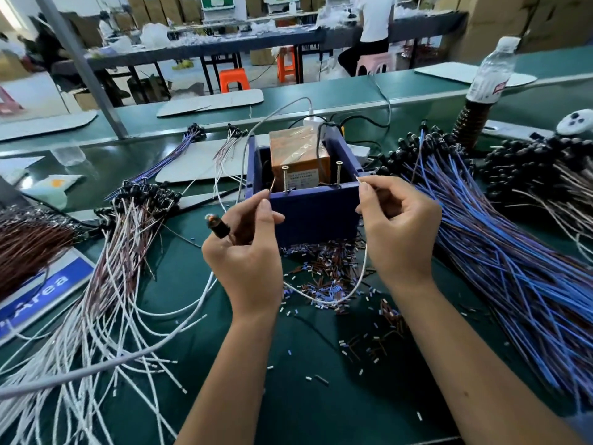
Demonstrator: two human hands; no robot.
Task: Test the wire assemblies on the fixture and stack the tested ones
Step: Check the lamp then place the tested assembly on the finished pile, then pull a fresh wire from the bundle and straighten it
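Holding wire ends (359, 281) near screws (285, 178) in blue box (316, 213).

Just below the grip, strewn over the green mat (321, 396): short cut bits of insulation (324, 261), white, blue and brown. Left and lower: a blue sign (41, 293) marked "Area", partly covered by wires. Farther left, a pale packet (53, 187) with an orange spot. Far right and beyond: a clear water bottle (491, 72), standing, a round white device (576, 123) near it. Beyond, flat white boards (210, 99) on the belt. Farther still: a slanted grey post (80, 62), orange stools (233, 79), a seated person (373, 24) in white, cardboard boxes (552, 17).
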